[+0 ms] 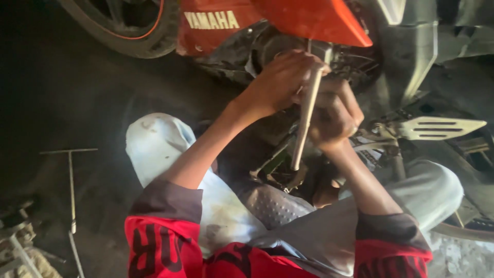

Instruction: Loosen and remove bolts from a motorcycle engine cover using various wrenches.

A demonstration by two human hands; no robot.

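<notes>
Both hands, left hand point(280, 82) above right hand point(332, 121), close their fingers around a long silver metal rod point(304, 123) beneath a red motorcycle fairing point(309, 20).

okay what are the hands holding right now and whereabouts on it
The left hand grips the top end of a long metal rod tool, which runs down into the motorcycle's underside. The right hand is closed beside the shaft; whether it grips it cannot be told.

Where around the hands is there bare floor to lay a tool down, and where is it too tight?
Bare floor lies between the T-handle wrench and the person's pale knee, and up towards the tyre. It is crowded under the red fairing, where the left hand and right hand hold the long metal tool, and by the footrest.
</notes>
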